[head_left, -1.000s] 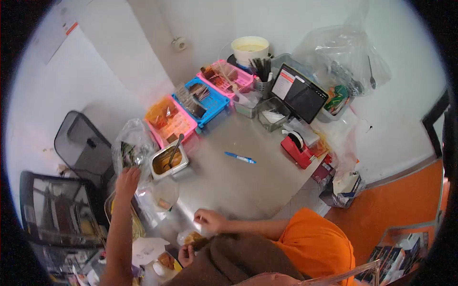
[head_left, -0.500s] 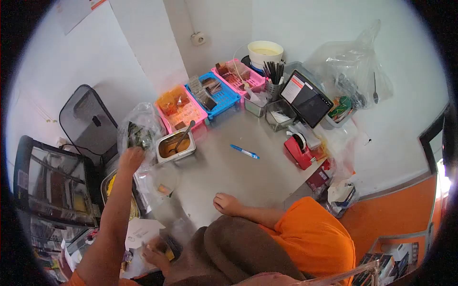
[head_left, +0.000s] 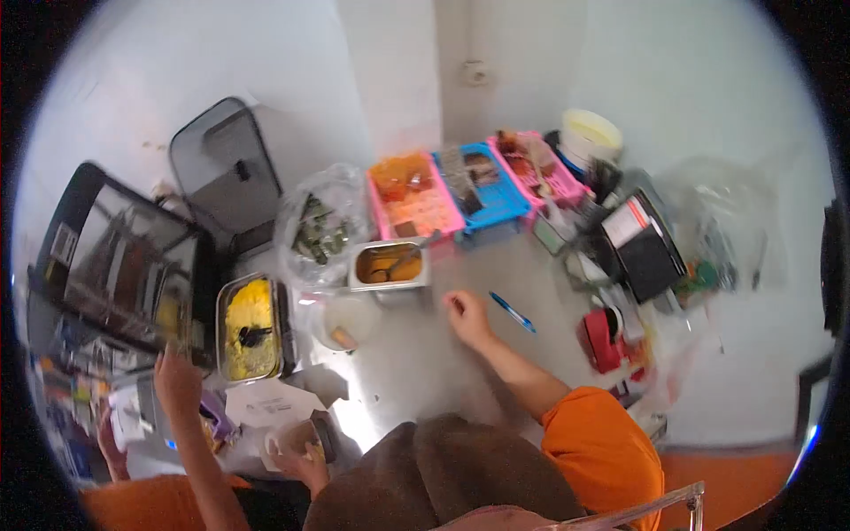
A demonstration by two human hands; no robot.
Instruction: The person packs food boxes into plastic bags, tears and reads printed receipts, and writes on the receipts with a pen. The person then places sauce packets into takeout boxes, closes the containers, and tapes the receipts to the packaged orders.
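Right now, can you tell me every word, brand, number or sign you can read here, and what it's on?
None can be read with certainty.
Tablet screen: orange band and print, too blurred to read.
White card flap: small dark print, too blurred to read.
Pale label on the black-framed case: too small to read.

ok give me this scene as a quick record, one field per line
right hand: over or on steel tabletop, left of blue pen, fingers curled, nothing visible held
hand by open carton: owner unclear
raised hand: below black-framed case in view, owner unclear
food: yellow food in steel pan; sauce in smaller steel container
back row: pink basket, blue basket, second pink basket
right side: red tape dispenser, tablet
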